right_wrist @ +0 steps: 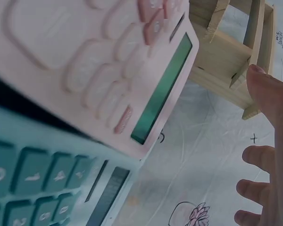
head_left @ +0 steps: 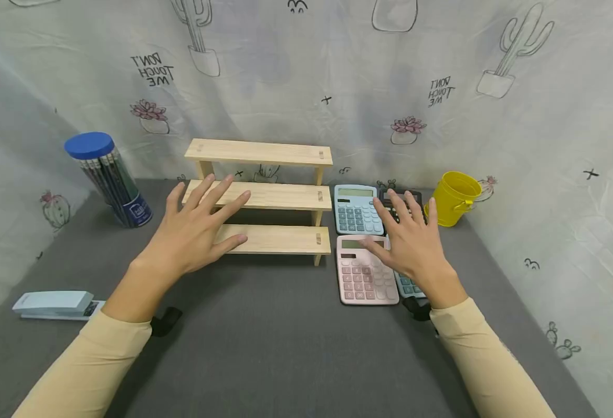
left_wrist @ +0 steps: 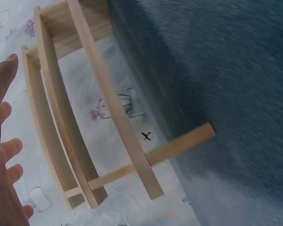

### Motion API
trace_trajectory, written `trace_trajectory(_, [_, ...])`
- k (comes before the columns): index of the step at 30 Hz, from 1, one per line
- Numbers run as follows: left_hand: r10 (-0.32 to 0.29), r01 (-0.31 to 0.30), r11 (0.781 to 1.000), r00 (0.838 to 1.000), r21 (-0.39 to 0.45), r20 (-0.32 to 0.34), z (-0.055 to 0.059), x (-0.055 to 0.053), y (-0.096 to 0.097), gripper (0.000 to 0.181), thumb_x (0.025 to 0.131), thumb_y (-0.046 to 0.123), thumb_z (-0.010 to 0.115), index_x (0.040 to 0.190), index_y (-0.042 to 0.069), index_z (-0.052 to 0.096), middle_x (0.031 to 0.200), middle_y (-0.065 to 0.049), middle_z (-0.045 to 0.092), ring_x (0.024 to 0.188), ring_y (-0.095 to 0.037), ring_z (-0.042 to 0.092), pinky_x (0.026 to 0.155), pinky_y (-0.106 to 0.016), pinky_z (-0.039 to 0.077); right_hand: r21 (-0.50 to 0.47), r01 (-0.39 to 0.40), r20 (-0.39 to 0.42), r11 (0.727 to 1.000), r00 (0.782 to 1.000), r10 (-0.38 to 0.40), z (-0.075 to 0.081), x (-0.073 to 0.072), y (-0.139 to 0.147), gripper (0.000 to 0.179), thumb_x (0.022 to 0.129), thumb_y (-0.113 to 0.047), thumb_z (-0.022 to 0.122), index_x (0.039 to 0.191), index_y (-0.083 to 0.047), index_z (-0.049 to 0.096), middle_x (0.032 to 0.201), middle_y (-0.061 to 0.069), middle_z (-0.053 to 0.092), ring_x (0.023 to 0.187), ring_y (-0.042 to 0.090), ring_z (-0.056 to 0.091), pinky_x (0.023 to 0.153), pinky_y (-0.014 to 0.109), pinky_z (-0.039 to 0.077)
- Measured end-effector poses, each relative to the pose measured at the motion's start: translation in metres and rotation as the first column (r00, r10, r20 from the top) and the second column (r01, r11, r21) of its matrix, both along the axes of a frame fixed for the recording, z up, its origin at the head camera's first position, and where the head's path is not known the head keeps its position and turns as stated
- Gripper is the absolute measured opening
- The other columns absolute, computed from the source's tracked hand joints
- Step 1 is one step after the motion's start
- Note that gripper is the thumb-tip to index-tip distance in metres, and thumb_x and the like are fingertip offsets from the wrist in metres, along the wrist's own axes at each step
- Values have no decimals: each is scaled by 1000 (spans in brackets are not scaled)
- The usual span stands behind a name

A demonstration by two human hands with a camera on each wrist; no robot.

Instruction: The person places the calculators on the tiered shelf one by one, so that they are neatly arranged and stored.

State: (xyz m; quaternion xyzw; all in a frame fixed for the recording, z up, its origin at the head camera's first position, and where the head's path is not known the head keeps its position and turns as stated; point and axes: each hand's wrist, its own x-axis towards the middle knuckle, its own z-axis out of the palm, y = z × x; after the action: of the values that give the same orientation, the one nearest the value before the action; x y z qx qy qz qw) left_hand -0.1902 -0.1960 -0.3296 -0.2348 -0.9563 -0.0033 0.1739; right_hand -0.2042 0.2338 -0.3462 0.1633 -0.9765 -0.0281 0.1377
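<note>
A wooden three-step shelf [head_left: 264, 152] stands at the back middle. My left hand [head_left: 186, 235], fingers spread and holding nothing, overlaps its left end in the head view. Over to the right, my right hand [head_left: 416, 247] hovers above a group of calculators, its fingers also spread. The pink calculator [head_left: 356, 284] lies in front, with a light blue calculator [head_left: 344, 203] behind it. Partly hidden by that hand are a black calculator [head_left: 417, 195] and a second blue calculator [head_left: 407, 285]. The right wrist view shows the pink calculator [right_wrist: 52, 28] close up, beside the blue one [right_wrist: 30, 174].
A clear tub of pencils [head_left: 121, 191] with a blue lid stands at the back left. Nearer on that side lies a pale blue stapler [head_left: 56, 303]. Right of the calculators is a yellow bucket [head_left: 447, 200]. A printed cloth [head_left: 296, 69] hangs around the grey tabletop [head_left: 264, 354].
</note>
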Motion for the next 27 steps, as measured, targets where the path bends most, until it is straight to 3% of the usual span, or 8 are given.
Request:
trace_trajectory(11, [30, -31, 999, 999, 14, 34, -12, 7, -10, 73, 98, 64, 57, 161, 38, 31, 171, -8, 20, 154, -37, 18, 110, -73, 13, -16, 5, 32, 1000, 999, -4, -5, 5, 22, 92, 92, -76, 53, 163, -22, 30, 170, 15, 19, 155, 44, 13, 118, 70, -5])
trace_trajectory(27, [90, -98, 993, 990, 66, 105, -16, 16, -31, 69, 99, 63, 56, 160, 38, 35, 170, -10, 20, 150, -43, 22, 105, -72, 19, -82, 39, 112, 996, 993, -30, -27, 14, 63, 95, 91, -72, 60, 162, -17, 31, 168, 19, 21, 150, 50, 18, 115, 75, 4])
